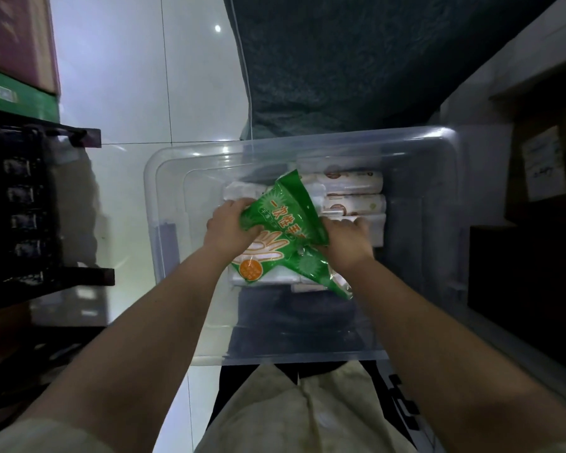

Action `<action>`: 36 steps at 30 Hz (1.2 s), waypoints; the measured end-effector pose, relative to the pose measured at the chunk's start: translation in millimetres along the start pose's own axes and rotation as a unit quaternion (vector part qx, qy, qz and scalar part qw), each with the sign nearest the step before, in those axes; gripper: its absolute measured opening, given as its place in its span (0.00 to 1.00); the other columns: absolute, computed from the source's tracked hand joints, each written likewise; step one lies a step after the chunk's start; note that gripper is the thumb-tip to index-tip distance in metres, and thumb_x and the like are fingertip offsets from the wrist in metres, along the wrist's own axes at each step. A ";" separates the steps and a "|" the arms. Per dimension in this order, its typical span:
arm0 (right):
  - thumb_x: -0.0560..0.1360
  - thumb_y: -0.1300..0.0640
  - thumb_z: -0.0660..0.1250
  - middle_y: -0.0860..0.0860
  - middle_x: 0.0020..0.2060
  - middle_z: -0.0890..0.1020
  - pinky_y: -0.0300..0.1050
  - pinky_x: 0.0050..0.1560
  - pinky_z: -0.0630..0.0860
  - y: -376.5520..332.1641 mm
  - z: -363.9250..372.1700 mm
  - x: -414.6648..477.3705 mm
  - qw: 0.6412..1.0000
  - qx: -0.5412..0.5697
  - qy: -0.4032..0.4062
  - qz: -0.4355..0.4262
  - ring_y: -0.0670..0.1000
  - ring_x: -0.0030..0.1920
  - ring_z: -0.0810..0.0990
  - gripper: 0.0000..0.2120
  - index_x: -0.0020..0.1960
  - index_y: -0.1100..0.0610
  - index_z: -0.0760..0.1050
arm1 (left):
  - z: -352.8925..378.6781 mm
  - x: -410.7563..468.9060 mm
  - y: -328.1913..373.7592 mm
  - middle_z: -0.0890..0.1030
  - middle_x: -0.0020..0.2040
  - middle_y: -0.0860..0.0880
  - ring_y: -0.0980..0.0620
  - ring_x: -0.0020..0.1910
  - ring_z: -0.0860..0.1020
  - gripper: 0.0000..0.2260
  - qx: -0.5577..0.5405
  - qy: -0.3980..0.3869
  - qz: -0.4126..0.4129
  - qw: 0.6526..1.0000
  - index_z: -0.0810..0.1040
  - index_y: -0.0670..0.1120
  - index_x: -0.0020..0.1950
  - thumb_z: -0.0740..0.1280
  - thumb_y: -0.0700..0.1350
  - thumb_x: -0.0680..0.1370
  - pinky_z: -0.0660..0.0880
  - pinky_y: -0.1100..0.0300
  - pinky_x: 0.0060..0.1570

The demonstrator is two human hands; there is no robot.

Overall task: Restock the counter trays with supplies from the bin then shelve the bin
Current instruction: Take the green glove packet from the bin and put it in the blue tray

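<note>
1. Gripping glove packet [285,230] inside the clear bin [151,191]: left hand [232,223] fingers curled round its edge; right hand [347,240] grasp unclear.
2. Judged light, soft, slippery film; pinch firmly at both edges.

Cream shirt [307,416] front and centre here, soft pale cloth with one long crease down its middle. Left of the shirt, a short sleeve [30,433] in the same cream. Below that sleeve the left forearm [151,338] is bare right to the left hand [229,223]. Right of the shirt, the right forearm [438,322] is bare too, through to the right hand [347,243]. Just past the shirt's hem, dark trousers [232,387] peek out. On the shirt's right side that black cloth carries white markings [402,403], too blurred to read.
</note>
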State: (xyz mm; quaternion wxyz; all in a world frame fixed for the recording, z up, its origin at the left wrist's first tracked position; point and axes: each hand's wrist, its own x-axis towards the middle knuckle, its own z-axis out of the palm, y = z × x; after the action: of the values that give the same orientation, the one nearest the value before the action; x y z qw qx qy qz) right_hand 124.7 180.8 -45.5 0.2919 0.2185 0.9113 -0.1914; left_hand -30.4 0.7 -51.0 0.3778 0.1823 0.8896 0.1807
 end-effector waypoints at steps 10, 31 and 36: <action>0.77 0.58 0.62 0.57 0.47 0.78 0.47 0.35 0.67 11.7 -35.4 -50.3 0.994 0.094 0.038 0.029 0.61 0.45 0.77 0.04 0.50 0.56 0.70 | -45.6 -50.8 40.2 0.73 0.46 0.48 0.53 0.44 0.72 0.14 -0.042 0.064 0.084 0.993 0.80 0.46 0.53 0.75 0.39 0.69 0.67 0.61 0.43; 0.73 0.55 0.67 0.55 0.41 0.81 0.47 0.34 0.68 7.5 -227.3 -210.7 0.907 0.142 0.334 0.214 0.61 0.43 0.79 0.05 0.47 0.54 0.74 | -178.4 -154.5 179.3 0.82 0.40 0.46 0.42 0.39 0.77 0.17 0.190 0.203 0.422 0.863 0.83 0.47 0.49 0.76 0.35 0.62 0.72 0.53 0.36; 0.74 0.56 0.68 0.54 0.39 0.80 0.50 0.35 0.74 13.4 -248.3 -263.8 0.866 0.156 0.407 0.244 0.59 0.40 0.76 0.04 0.46 0.54 0.74 | -184.7 -168.4 223.9 0.80 0.37 0.47 0.43 0.37 0.76 0.15 0.225 0.194 0.548 0.782 0.83 0.47 0.47 0.76 0.35 0.62 0.73 0.53 0.33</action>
State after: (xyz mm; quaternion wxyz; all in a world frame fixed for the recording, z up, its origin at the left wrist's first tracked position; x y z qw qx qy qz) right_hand 213.9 234.6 301.7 -0.1057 0.5348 0.8251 -0.1483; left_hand -15.5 83.6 273.8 -0.0167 0.6800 0.7096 0.1835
